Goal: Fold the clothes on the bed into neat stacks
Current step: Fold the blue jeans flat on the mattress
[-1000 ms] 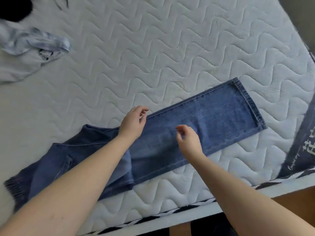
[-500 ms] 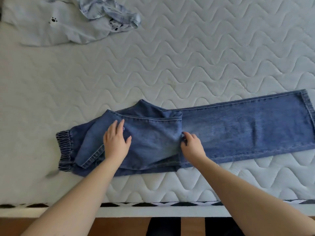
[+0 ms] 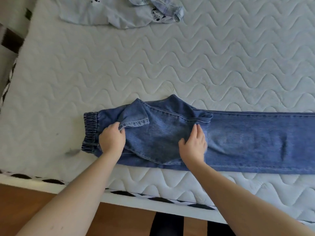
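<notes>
A pair of blue jeans [image 3: 238,142] lies lengthwise along the near edge of the white quilted mattress [image 3: 153,65], elastic waistband at the left, legs running off the right edge of view. My left hand [image 3: 112,138] grips a hemmed fold of denim near the waistband, fingers curled round the cloth. Flat on the upper part of the jeans rests my right hand [image 3: 193,147], its fingers straight. Between the two hands the denim is bunched and raised.
A pale blue garment [image 3: 119,11] with paw prints lies crumpled at the far top of the mattress. The bed's black-and-white patterned border [image 3: 153,198] runs along the near edge, with wooden floor [image 3: 34,201] below it.
The view has shifted left along the jeans. My left hand went from lying flat on the denim to gripping a fold of it. My right hand moved onto the bunched upper part.
</notes>
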Motion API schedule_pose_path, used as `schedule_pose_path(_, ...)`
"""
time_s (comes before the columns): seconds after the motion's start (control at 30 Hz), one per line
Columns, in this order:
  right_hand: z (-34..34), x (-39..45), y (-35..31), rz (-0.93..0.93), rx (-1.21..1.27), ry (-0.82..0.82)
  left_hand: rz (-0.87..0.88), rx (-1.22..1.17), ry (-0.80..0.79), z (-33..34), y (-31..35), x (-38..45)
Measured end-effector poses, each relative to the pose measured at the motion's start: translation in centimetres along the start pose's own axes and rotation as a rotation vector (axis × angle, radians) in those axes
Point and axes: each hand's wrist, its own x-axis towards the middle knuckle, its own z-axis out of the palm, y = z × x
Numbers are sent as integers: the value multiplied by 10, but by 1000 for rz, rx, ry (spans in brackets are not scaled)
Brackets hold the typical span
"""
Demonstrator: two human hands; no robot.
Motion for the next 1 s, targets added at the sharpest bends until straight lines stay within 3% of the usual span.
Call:
schedule_pose_path(0.07, 3, -7, -8, -95, -6, 40, 60, -121, -69, -12, 13, -6)
schedule_pose_path(0.13, 5, -17, -18, -165, 100, -60, 144, -187, -175, -24, 32, -18)
schedule_pose_path(0.27, -5, -31, -41, 202, 873, -462, 301, -356, -435, -33, 74, -60)
schedule_pose_path(0.37, -24, -21, -35, 258, 1105, -414, 368, -365, -592, -27, 94, -88)
schedule_pose_path(0.43, -41, -14, -27, 223, 1063, -348, 411, -322, -618, -21, 104, -100)
schedule_pose_path(0.53, -64, -9, -13, 92, 1003, -439, 483, -256, -590, -14, 121, -111)
schedule_pose_path(0.63, -79, -9, -2, -107, 761, -426, 550, -194, -561, -8, 142, -116)
schedule_pose_path(0.8, -93, 6, 26, -30, 569, -230, 704, -20, -731, -18, 170, -107)
schedule_pose_path(0.83, -97, 9, 34, -37, 538, -239, 678, -24, -701, -24, 173, -100)
schedule_pose_path(0.9, -107, 11, 48, -78, 477, -284, 640, -160, -489, -35, 178, -86)
schedule_pose_path(0.97, -114, 12, 59, -135, 400, -316, 699, -301, -308, -42, 191, -80)
schedule_pose_path(1.0, -117, 12, 64, -160, 359, -329, 753, -338, -305, -43, 200, -79)
